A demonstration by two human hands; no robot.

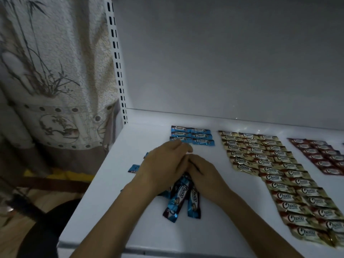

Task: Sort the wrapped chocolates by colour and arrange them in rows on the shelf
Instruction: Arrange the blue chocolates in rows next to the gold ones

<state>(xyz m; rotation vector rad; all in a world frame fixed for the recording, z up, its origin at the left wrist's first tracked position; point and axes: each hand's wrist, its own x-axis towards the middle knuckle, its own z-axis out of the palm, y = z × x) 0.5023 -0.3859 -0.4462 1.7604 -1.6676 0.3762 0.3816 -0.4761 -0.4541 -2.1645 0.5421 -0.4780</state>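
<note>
The left hand (163, 164) and right hand (202, 175) are pressed together, fingers curled round a bundle of blue chocolates (178, 202) marked "Choco", midway toward the front edge of the white shelf (130, 220). A loose blue chocolate (134, 168) lies by the left edge. Near the back edge lie blue rows (192, 136); to their right are gold "Choco" rows (270, 174), then red rows (320, 155).

Dim, bluish light falls brightest on the back of the white shelf (149, 127), the wrappers (260, 157) glint faintly, the left hand (163, 164) looks slightly blurred, and the post (117, 62) bows with wide-angle distortion.
</note>
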